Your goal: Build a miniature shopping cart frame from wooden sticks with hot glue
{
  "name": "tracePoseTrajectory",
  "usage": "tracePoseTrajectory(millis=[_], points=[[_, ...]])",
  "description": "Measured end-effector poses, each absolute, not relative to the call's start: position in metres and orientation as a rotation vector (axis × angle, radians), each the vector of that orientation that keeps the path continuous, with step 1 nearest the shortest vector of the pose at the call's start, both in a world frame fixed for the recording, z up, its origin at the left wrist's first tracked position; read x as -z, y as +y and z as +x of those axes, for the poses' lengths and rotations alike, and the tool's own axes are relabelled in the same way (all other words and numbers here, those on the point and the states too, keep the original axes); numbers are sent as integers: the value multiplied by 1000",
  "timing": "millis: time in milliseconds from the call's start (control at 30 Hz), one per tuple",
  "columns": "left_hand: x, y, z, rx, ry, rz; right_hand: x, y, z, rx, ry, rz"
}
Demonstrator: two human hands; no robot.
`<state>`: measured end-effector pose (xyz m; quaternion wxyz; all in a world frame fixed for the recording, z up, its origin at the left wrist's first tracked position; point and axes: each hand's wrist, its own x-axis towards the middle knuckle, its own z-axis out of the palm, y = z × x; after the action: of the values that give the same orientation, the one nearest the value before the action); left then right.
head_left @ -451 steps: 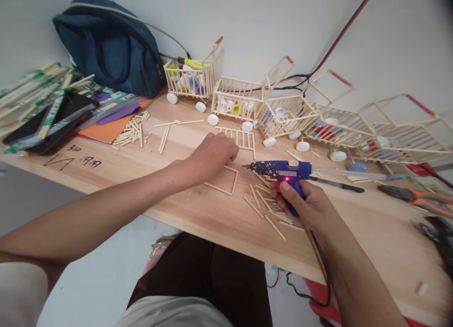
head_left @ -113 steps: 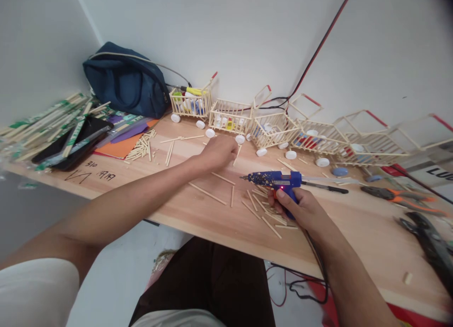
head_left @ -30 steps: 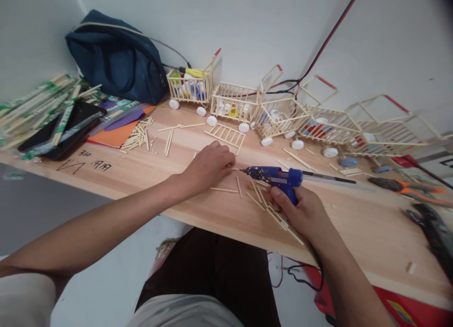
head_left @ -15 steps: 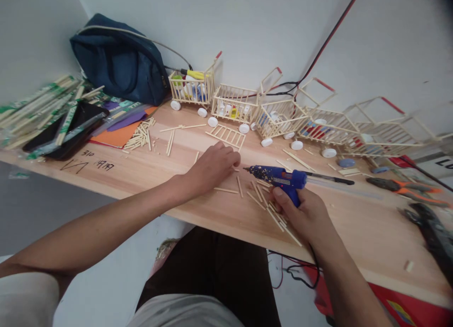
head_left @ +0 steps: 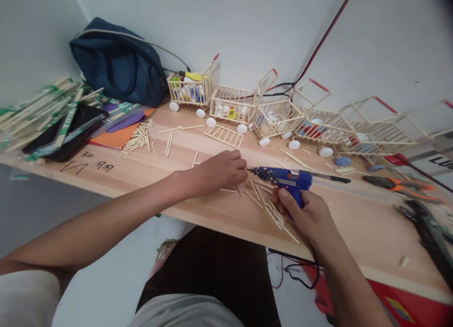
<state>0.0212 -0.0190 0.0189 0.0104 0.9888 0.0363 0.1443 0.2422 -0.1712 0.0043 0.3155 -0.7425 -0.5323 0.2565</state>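
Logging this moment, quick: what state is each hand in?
Left hand: curled near the glue gun; whether it holds anything can't be told.
Right hand: closed, holding the glue gun.

Tabletop (head_left: 141, 173), in front of blue bag (head_left: 118, 65): black handwriting, "310"; beside it, apparently "147/147"; zigzag stroke beneath. White panel (head_left: 442, 162), far right of bag: bold black "LU", next letter cut off. Wrapped sticks (head_left: 53, 100), left of bag: green print, unreadable. Glue gun (head_left: 299, 180), right of bag, nearer: label too small to read.
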Motion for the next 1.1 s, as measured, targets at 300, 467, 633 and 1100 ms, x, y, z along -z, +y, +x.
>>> tracePoseTrajectory(millis=[300, 467, 633, 1100], points=[[-18, -18, 16, -423, 162, 3201, -4, -168, 242, -723, -1341, -1909], [-19, -13, -3, -530, 319, 2946, -4, -170, 242, -744, -1288, -1875], [-27, -35, -19, -756, 775, 2366, -11, -181, 233, -739, -1171, -1855], [-35, -70, -14, -808, 914, 1890, -40, -194, 201, -789, -1206, -1674]])
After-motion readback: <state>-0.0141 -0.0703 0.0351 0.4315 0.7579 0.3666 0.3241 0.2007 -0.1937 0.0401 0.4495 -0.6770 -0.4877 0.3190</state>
